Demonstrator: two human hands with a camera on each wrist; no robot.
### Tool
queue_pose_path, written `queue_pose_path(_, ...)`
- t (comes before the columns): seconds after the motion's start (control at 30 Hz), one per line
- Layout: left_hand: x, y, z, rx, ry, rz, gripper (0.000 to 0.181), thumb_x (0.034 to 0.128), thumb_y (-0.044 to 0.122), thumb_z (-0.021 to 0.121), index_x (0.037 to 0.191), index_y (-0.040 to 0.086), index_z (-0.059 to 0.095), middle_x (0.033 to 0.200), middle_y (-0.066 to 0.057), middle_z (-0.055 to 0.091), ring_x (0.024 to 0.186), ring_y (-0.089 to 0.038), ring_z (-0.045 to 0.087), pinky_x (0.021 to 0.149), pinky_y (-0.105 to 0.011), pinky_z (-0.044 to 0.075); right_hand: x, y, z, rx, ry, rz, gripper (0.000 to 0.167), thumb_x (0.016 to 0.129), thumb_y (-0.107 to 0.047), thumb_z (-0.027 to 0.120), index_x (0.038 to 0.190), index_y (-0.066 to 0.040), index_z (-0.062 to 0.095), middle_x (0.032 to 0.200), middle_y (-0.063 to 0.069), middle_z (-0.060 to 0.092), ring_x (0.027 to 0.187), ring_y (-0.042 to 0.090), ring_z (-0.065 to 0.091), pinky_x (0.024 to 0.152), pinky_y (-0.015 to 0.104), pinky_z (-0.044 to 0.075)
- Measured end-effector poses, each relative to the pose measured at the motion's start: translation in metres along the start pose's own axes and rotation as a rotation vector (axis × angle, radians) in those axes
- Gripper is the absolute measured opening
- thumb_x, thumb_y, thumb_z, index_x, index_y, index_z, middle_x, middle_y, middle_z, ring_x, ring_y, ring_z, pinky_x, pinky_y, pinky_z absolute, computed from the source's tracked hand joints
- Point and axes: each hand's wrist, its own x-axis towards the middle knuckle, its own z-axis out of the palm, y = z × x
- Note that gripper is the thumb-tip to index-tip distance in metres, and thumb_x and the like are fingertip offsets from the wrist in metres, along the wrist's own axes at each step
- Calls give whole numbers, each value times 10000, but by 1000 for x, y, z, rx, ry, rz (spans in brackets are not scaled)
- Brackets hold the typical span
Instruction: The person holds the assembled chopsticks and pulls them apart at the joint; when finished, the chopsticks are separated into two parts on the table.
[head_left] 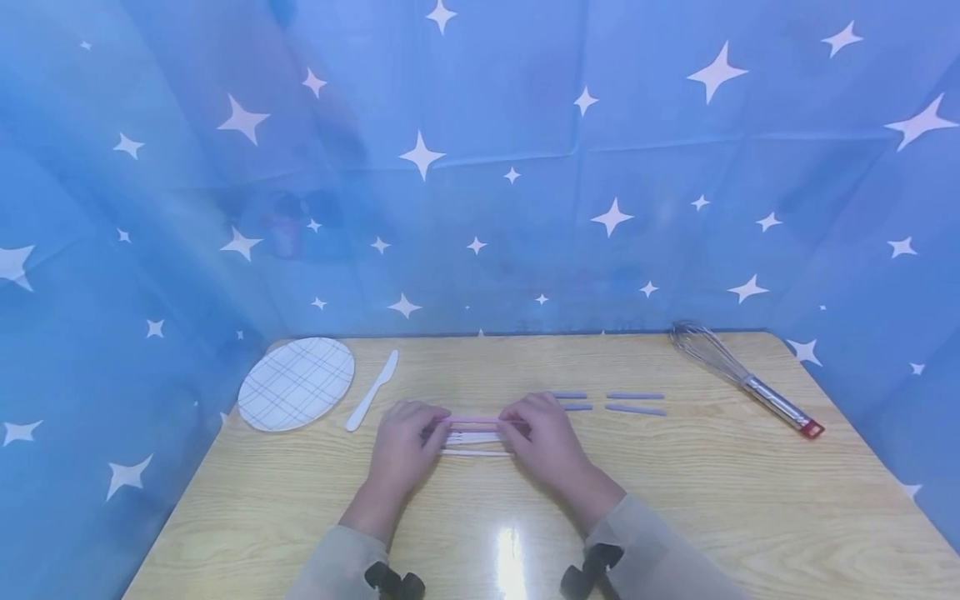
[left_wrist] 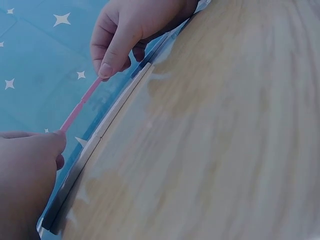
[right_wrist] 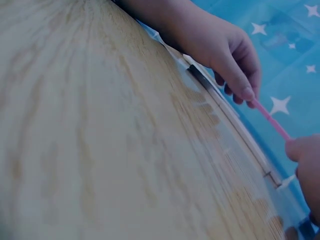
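"Why was that 1 pink stick point(head_left: 476, 420) held at both ends?" I asked.

"Probably to steady it: the left hand point(head_left: 405, 437) pinched 1 end between thumb and fingers, the right hand point(head_left: 546, 433) pinched the other, and it ran between them, just above the table point(head_left: 457, 517)."

"And the pale sticks point(head_left: 477, 452)?"

"Those lay on the table, just to the near side of it, within easy reach, I suppose. The 4 purple sticks point(head_left: 635, 396) lay beside the right hand in 2 rows."

"The white knife point(head_left: 372, 390) and plate point(head_left: 296, 383) lay off left, the whisk point(head_left: 746, 379) right."

"Out of the way, I'd guess."
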Motion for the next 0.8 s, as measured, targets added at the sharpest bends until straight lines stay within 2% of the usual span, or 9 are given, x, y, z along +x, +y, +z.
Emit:
queue_pose_path(0.23, 3, 3, -1, -1, -13, -8, 133, 960, 244, 819, 1063, 162, 815, 1036, 30, 788, 1005, -210, 683, 940, -445, 526, 1, 2, -2, 9, 7, -29, 42, 965, -216, 814, 990, -204, 783, 950, -138, 679, 986, 110, 564, 901, 370, 505)
queue_pose_path(0.57, 3, 7, 7, 12, -38, -24, 139, 969, 268, 809, 1070, 172, 814, 1031, 45, 783, 1000, -187, 659, 934, -422, 516, -3, 9, -6, 18, -5, 8, 51, 972, -249, 802, 1014, -233, 776, 947, -177, 648, 974, 95, 552, 879, 373, 512)
queue_pose_path(0.7, 4, 13, 14, 29, -39, -8, 126, 971, 274, 807, 1056, 182, 818, 1006, 51, 779, 982, -179, 657, 929, -418, 518, -7, 16, -11, 19, -21, 45, 52, 990, -292, 779, 1023, -252, 773, 1009, -194, 666, 1119, 134, 575, 1027, 447, 490)
queue_pose_path(0.8, 5, 18, 18, 38, -36, 14, 116, 969, 275, 806, 1047, 189, 819, 994, 51, 777, 978, -181, 661, 938, -424, 518, -10, 20, -16, 33, -28, 79, 62, 990, -310, 775, 1021, -257, 778, 1058, -208, 675, 1194, 144, 559, 1090, 487, 450)
